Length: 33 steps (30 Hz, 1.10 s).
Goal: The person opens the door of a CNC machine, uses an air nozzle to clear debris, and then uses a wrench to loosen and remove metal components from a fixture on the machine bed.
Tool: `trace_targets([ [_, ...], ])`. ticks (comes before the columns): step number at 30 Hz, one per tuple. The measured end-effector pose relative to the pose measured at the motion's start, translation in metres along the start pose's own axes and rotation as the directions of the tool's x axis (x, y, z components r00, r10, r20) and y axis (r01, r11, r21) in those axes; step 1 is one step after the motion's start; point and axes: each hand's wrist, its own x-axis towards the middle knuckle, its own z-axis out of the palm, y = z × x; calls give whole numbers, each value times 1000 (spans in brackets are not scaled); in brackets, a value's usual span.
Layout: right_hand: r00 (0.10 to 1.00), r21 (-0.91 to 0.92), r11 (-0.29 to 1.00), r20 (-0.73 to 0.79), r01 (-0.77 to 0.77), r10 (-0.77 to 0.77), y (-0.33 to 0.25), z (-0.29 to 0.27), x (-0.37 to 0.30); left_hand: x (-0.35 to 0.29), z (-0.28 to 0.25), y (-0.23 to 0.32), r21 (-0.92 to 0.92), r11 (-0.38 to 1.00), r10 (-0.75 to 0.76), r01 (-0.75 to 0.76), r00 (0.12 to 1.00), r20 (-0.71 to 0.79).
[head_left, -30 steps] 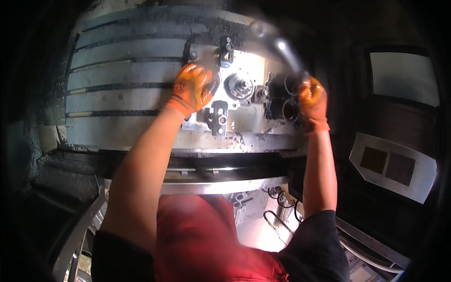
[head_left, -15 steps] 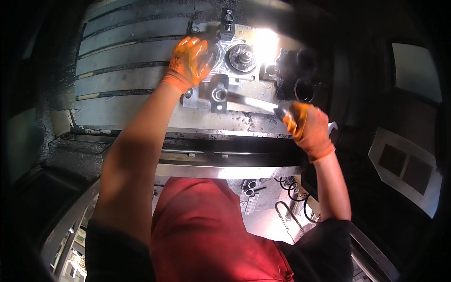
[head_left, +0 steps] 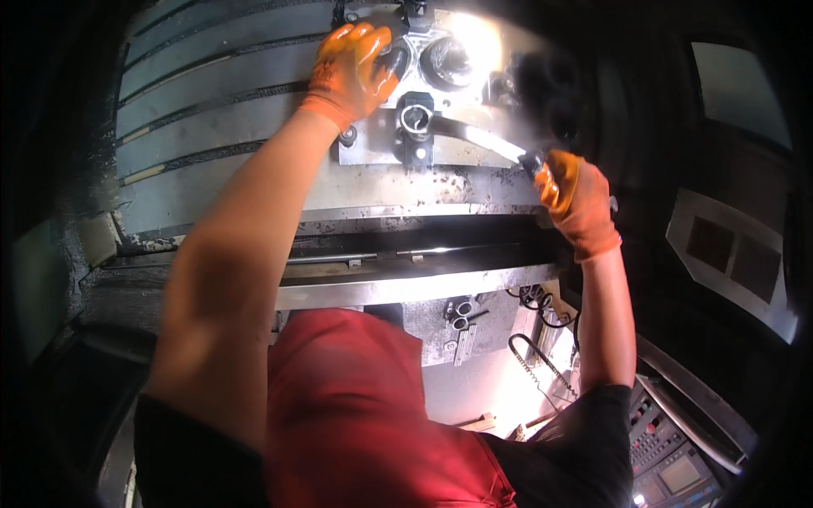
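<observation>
My right hand (head_left: 577,199), in an orange glove, is closed round the shank of a combination wrench (head_left: 478,135). Its ring end sits around the nut on a dark clamp (head_left: 415,152) at the front of a metal fixture plate (head_left: 368,151). The other end pokes out past my glove. My left hand (head_left: 351,72), gloved too, has bent fingers at the plate's left side, beside a shiny machined workpiece (head_left: 412,63); a dark shape lies between thumb and fingers, and I cannot make out what it is. A dark round piece (head_left: 449,63) sits right of it.
The slotted machine table (head_left: 220,110) stretches left under the plate. A second clamp (head_left: 417,15) stands at the far side. Bright glare covers the plate's far right. A metal rail (head_left: 406,288) runs between me and the table. A control panel (head_left: 665,449) is at lower right.
The view has shifted, so the table and plate appear higher. My right hand still grips the wrench, its ring end still at the near clamp's nut. My left hand stays by the workpiece.
</observation>
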Motion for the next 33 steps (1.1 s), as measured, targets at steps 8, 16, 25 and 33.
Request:
trace_targets([
  [8,995,-49,994,-12,-102,101,-3,9,-32,-1,-1,-5,-83,996,-9,14,999,54],
  [16,995,-51,998,98,29,-24,32,-11,36,20,-18,14,-172,983,-50,65,995,87],
  [25,969,66,969,79,-239,234,-31,31,-42,8,-14,6,-186,979,-76,88,995,69],
  [33,978,-66,977,-62,-204,200,-26,29,-68,6,-15,6,-132,985,-93,108,989,112],
])
